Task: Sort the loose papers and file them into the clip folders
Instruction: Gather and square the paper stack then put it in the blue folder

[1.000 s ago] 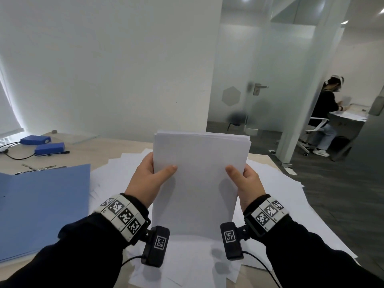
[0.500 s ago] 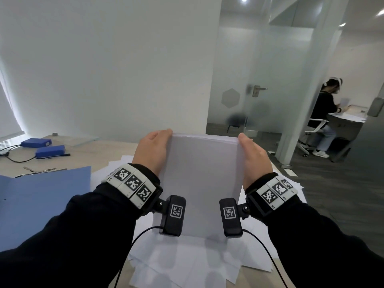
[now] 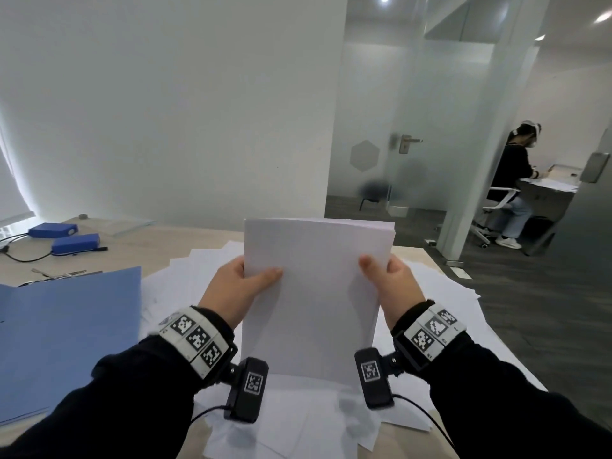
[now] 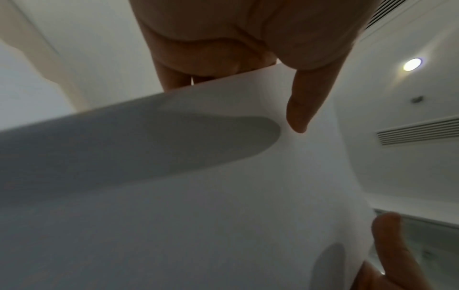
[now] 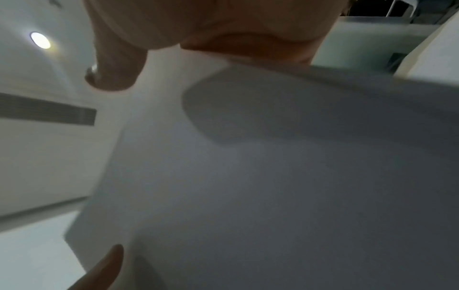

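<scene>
Since half a second ago both hands have slid down from the top corners of the stack to its side edges, and the stack stands upright again with its top edge clear.

Far left of the worktop (image 3: 139, 251): two blue battery packs (image 3: 75, 244) with a cable, well apart from the work. Nearer us, the blue clip folder (image 3: 69, 329) lies open and flat; we see no clip from here.

Left hand (image 3: 231, 289): thumb laid across the front of the paper stack (image 3: 314, 293), fingers curled behind, pinching the left edge. The left wrist view shows the thumb flat on the sheet and the fingers' shadow through it.

The stack stands on its lower edge on the loose sheets (image 3: 447, 309) still scattered on the worktop.

Right hand (image 3: 392, 283): same clamp, thumb in front, fingers behind the right edge.

Risks as we judge them:
- The grip sits mid-height on the edges only; if either pinch slackens during a tap, the sheets could fan and slip down among the loose ones, undoing the squaring.
- The top edge looks slightly stepped at the right corner; filed so, it would sit crooked.
- Carrying left, the lower edge could drag loose sheets or catch the folder's cover.
</scene>
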Available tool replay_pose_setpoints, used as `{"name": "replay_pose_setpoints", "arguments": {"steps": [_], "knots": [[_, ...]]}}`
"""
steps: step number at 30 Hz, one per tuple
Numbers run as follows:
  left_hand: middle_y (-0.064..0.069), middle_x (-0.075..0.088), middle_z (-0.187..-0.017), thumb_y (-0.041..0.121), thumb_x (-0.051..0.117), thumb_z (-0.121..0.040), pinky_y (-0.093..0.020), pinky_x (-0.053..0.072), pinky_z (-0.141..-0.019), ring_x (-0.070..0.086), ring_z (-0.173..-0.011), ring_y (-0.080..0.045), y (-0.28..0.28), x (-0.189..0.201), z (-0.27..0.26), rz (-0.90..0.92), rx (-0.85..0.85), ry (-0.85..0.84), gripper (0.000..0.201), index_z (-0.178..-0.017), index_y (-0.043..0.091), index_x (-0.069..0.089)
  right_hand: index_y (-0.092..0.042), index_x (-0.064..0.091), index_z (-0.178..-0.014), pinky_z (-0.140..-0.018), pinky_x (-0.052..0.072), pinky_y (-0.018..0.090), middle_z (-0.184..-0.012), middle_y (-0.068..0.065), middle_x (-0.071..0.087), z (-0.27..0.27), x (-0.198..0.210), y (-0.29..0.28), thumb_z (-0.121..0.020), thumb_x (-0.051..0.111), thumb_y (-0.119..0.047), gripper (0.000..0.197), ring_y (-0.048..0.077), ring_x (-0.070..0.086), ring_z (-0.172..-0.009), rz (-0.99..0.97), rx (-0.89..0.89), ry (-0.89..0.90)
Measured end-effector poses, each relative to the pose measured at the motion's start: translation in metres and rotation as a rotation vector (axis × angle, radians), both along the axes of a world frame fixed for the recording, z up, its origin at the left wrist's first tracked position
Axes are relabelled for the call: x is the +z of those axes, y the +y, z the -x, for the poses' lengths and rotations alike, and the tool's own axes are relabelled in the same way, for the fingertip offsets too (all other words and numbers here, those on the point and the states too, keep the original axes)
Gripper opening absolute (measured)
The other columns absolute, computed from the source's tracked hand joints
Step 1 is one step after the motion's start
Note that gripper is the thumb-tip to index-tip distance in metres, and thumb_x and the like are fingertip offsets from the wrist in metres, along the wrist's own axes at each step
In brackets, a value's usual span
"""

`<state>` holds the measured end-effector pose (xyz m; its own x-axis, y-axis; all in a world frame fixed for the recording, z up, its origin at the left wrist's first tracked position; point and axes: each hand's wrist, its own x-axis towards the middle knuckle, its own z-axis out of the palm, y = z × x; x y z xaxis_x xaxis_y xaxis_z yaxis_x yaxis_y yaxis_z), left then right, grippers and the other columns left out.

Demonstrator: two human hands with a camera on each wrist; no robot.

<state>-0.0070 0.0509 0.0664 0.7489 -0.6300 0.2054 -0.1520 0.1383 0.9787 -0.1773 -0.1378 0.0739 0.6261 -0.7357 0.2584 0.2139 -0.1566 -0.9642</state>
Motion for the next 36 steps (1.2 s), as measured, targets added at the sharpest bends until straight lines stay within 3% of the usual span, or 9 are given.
{"name": "replay_pose_setpoints", "arguments": {"steps": [3,9,15,19,21,25,30,33,36], "knots": [[-0.002,0.077,-0.1,0.018,0.079,-0.082,-0.043,0.055,-0.091,0.072,-0.098,-0.026,0.004,-0.028,0.004,-0.055,-0.038,0.051,0.025,-0.106,0.014,0.073,-0.005,0.071,-0.105,-0.092,0.054,0.05,-0.104,0.015,0.074,0.005,-0.034,0.002,-0.069,0.081,-0.016,0.039,0.04,0.067,-0.102,-0.104,0.148,0.083],[0.003,0.077,-0.096,0.018,0.073,-0.088,-0.039,0.057,-0.084,0.074,-0.088,-0.019,0.008,-0.023,-0.002,-0.029,0.071,-0.028,0.016,-0.104,0.02,0.072,0.0,0.07,-0.107,-0.092,0.054,0.048,-0.107,0.019,0.072,-0.009,-0.039,0.012,-0.079,0.073,0.0,0.028,0.039,0.068,-0.1,-0.162,0.193,0.03],[0.0,0.077,-0.101,0.024,0.077,-0.066,-0.04,0.054,-0.09,0.073,-0.096,-0.021,0.029,-0.041,-0.022,-0.063,0.023,0.052,0.041,-0.106,0.017,0.071,-0.006,0.072,-0.107,-0.095,0.053,0.049,-0.108,0.014,0.073,-0.026,-0.055,0.022,-0.071,0.078,-0.009,0.037,0.034,0.069,-0.102,-0.105,0.274,0.178],[0.005,0.077,-0.097,0.024,0.076,-0.081,-0.044,0.053,-0.097,0.073,-0.096,-0.018,0.034,-0.072,-0.02,-0.198,0.023,0.025,0.02,-0.1,0.02,0.073,-0.02,0.074,-0.103,-0.095,0.053,0.042,-0.102,-0.002,0.076,-0.023,-0.078,0.025,-0.081,0.077,-0.018,0.022,0.017,0.072,-0.096,0.056,0.248,0.395],[0.005,0.077,-0.098,0.032,0.072,-0.08,-0.046,0.054,-0.095,0.073,-0.095,-0.018,0.034,-0.073,-0.022,-0.217,0.025,0.018,0.023,-0.102,0.022,0.072,-0.023,0.074,-0.095,-0.089,0.055,0.036,-0.095,-0.005,0.077,-0.024,-0.071,0.027,-0.083,0.075,-0.017,0.013,0.012,0.073,-0.09,0.081,0.205,0.409],[0.004,0.077,-0.101,0.053,0.068,-0.068,-0.048,0.054,-0.093,0.073,-0.095,-0.021,0.049,-0.062,-0.034,-0.274,0.046,0.011,0.048,-0.107,0.024,0.07,-0.019,0.072,-0.098,-0.082,0.057,0.035,-0.093,0.0,0.077,-0.035,-0.049,0.038,-0.088,0.07,-0.019,0.011,0.018,0.074,-0.086,0.092,0.223,0.386],[0.01,0.073,-0.104,0.039,0.067,-0.089,-0.036,0.053,-0.092,0.069,-0.096,-0.011,0.089,-0.059,-0.055,-0.387,0.156,-0.055,0.022,-0.105,0.025,0.066,-0.014,0.072,-0.1,-0.081,0.058,0.039,-0.091,0.005,0.077,-0.063,-0.046,0.063,-0.089,0.067,-0.019,0.013,0.023,0.074,-0.084,0.068,0.272,0.373],[0.01,0.063,-0.119,0.036,0.066,-0.091,-0.022,0.04,-0.09,0.059,-0.108,-0.008,0.126,-0.062,-0.072,-0.578,0.206,-0.145,0.033,-0.121,0.026,0.058,-0.006,0.071,-0.098,-0.08,0.058,0.045,-0.089,0.012,0.076,-0.081,-0.053,0.075,-0.089,0.066,-0.012,0.012,0.032,0.073,-0.083,-0.063,0.226,0.337],[0.002,0.057,-0.136,0.034,0.067,-0.091,-0.026,0.038,-0.102,0.053,-0.125,-0.015,0.164,-0.07,-0.092,-0.804,0.196,-0.208,0.045,-0.133,0.021,0.057,-0.007,0.069,-0.088,-0.08,0.058,0.046,-0.089,0.015,0.075,-0.097,-0.058,0.085,-0.088,0.064,-0.007,0.006,0.035,0.071,-0.082,-0.164,0.134,0.287]]}}
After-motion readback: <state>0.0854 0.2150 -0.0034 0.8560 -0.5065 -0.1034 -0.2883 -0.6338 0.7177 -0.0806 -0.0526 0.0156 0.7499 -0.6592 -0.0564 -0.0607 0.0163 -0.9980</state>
